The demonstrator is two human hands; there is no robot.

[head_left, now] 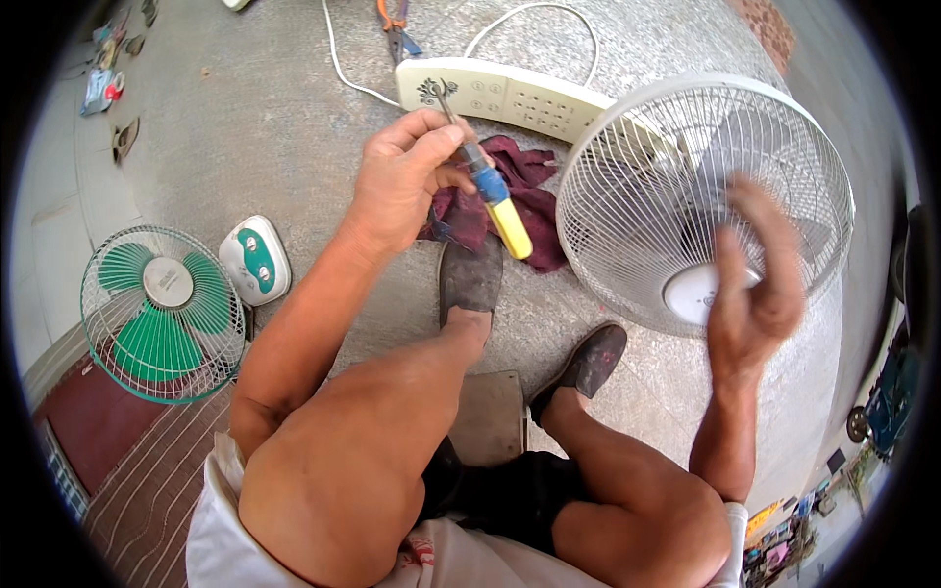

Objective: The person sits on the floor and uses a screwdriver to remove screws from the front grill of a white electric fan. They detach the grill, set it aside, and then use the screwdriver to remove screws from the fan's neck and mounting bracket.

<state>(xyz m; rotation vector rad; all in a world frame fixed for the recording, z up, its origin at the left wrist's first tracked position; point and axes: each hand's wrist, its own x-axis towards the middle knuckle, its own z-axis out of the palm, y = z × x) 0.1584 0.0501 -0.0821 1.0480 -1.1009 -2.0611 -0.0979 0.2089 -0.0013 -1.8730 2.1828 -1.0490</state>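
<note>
My left hand (pixel 392 181) is closed around a screwdriver (pixel 509 223) with a yellow and blue handle. Its thin shaft points up and away from me, toward a cream fan panel (pixel 529 106) with a dark floral print. At the right, my right hand (pixel 755 299) is raised in front of a white standing fan's round wire cage (pixel 627 230). Motion smears its fingers, but thumb and fingers look apart with nothing between them. Grey blades and a white hub cap (pixel 694 292) show through the wires. A maroon cloth (pixel 541 220) lies crumpled below the screwdriver.
Orange-handled pliers (pixel 395 37) lie beyond the panel, beside a white cord (pixel 338 64). To my left stands a smaller green fan (pixel 162 304) with a white and green control base (pixel 257 263). Dark shoes (pixel 583 367) are on my feet upon the concrete floor.
</note>
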